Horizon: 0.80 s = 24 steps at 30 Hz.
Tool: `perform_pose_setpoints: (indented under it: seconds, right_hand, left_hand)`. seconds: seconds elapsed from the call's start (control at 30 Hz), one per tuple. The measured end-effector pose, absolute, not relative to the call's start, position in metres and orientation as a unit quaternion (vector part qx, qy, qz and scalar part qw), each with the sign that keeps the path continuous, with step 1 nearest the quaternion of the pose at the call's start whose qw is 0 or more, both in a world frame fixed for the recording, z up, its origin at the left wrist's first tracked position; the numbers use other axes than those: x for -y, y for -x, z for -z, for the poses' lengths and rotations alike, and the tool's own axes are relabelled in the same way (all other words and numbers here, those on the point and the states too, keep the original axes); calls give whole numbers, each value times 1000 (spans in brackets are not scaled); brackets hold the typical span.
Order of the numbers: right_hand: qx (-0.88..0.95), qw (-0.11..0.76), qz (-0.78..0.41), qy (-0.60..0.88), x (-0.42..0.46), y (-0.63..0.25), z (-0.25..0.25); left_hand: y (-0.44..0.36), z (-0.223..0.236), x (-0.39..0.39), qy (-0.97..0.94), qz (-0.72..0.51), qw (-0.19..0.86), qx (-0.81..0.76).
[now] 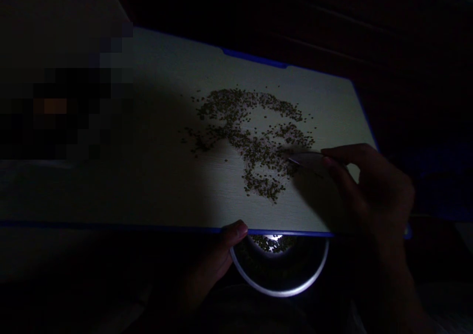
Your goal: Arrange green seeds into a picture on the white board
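Small dark seeds (pixel 236 105) lie scattered in curved bands over a pale board (pixel 166 186) with a blue rim. My right hand (pixel 369 186) pinches a thin, shiny spoon-like tool (pixel 303 157) between thumb and forefinger. Its tip touches the right side of the seeds; the dim light hides its exact shape. At the board's near edge, my left hand (pixel 218 255) has its thumb on top of the rim, with its other fingers hidden below. Beside that hand, a round metal bowl (pixel 288 292) sits partly under the board, with more seeds inside it.
The room is very dark, with light falling mainly on the board and the bowl. A blurred, blocked-out patch (pixel 55 102) covers the far left. Something dark blue (pixel 443 181) is at the right, beyond the board.
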State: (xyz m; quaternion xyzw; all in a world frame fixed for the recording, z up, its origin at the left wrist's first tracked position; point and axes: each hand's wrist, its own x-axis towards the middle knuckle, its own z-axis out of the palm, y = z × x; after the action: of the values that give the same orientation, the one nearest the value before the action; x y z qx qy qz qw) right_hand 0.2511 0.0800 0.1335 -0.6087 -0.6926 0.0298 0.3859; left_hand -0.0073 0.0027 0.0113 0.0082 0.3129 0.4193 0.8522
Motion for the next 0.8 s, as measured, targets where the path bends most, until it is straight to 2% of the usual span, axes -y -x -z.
perform_pose_setpoints:
  seconds: [0.27,0.43,0.57,0.8]
  right_hand:
    - [747,318,-75,579,-104,-249,-135]
    - [752,323,-79,569,-93,-244,-135]
    - [764,310,-92,558,-84,-241,-137]
    - [786,303,-96,531,-69,-236,-135]
  left_hand:
    - [-2,-22,-8,9,-419,837,-351]
    - [-1,-18,-5,25,-439,818,-372]
    - [0,-30,-6,51,-384,840,-379]
    - [-4,-36,-8,55,-376,827,-414]
